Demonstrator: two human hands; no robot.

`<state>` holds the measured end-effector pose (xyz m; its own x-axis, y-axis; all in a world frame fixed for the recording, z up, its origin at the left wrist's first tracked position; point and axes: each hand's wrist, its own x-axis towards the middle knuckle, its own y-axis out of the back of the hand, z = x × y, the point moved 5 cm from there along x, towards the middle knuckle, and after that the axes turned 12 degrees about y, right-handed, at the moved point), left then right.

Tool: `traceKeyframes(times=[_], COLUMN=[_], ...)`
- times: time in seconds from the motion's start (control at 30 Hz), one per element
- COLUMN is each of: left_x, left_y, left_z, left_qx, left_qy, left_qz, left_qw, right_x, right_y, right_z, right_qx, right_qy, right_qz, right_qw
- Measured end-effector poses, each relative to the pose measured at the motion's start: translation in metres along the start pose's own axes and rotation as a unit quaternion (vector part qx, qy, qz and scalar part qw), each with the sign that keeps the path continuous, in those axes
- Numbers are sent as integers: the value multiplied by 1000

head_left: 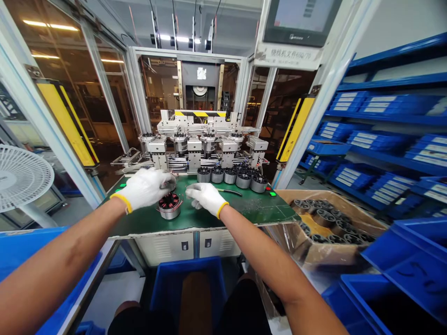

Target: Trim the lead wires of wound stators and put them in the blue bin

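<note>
Stator point(170, 212), silvery outside, red and black inside, near left hand point(145, 187) and right hand point(208, 197), both of unclear grip.

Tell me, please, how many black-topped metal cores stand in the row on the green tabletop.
5: leftmost core, second core, middle core, fourth core and rightmost core, side by side beyond the right hand. More may be hidden behind.

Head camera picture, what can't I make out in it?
In the head view:
Grey part at the left hand: partly hidden by that hand; grip unclear.
Right hand: too small to tell whether it pinches any thin wire.
Screen: cut off by the top edge.
White fan: cut off by the left edge.
</note>
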<state>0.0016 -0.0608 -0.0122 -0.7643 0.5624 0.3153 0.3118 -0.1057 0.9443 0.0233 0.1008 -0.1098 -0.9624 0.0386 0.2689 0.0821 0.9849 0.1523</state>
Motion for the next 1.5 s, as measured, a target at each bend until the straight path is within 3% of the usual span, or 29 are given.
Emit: traceKeyframes(times=[0.07, 0.13, 0.23, 0.33, 0.43, 0.6, 0.7, 0.8, 0.9, 0.93, 0.97, 1.03, 1.1, 1.17, 1.23, 1.3, 1.4, 1.5], left_x=[12, 19, 22, 19, 14, 8, 5, 2, -1, -2, -3, -6, -8, -10, -12, -13, -12, -10], left_y=[-13, -25, -35, -38, -39, -41, -41, -41, -41, -41, -41, -42, -42, -43, -43, -43, -44, -47], left_z=[-3, -5, -9, -17, -25, -30, -28, -23, -18, -16, -15, -13, -12, -13, -15, -18, -19, -13], left_qx=[-25, -49, -53, -51, -47, -32, -21, -12, -5, -5, -8, -23, -39, -48, -54, -65, -88, -111], left_qy=[-22, -36, -33, -8, 33, 97, 141, 184, 209, 214, 218, 223, 223, 219, 216, 211, 194, 172], left_qz=[-123, -182, -171, -155, -147, -128, -120, -108, -101, -99, -99, -101, -102, -102, -102, -104, -115, -127], left_qw=[992, 981, 983, 987, 988, 986, 983, 977, 973, 972, 971, 969, 969, 969, 970, 970, 970, 971], right_x=[8, 13, 12, 2, -6, -10, -12, -19, -31, -34, -34, -28, -19, -11, -5, 1, 11, 23], right_y=[-13, -21, -18, 0, 30, 98, 130, 130, 95, 76, 56, 18, -8, -14, -7, 6, 30, 43], right_z=[5, 9, 10, 7, 4, 2, -3, -25, -72, -87, -98, -103, -90, -75, -69, -71, -75, -63], right_qx=[47, 73, 90, 91, 54, -132, -215, -327, -520, -561, -581, -595, -615, -633, -634, -620, -614, -623], right_qy=[-20, -32, -26, -3, 31, 41, 19, 19, 109, 158, 205, 253, 234, 195, 183, 192, 172, 129], right_qz=[-10, -8, 12, 23, 46, 152, 201, 227, 245, 229, 184, 25, -150, -246, -267, -258, -214, -164], right_qw=[999, 997, 996, 996, 997, 979, 955, 917, 811, 779, 766, 763, 738, 707, 702, 716, 740, 754])
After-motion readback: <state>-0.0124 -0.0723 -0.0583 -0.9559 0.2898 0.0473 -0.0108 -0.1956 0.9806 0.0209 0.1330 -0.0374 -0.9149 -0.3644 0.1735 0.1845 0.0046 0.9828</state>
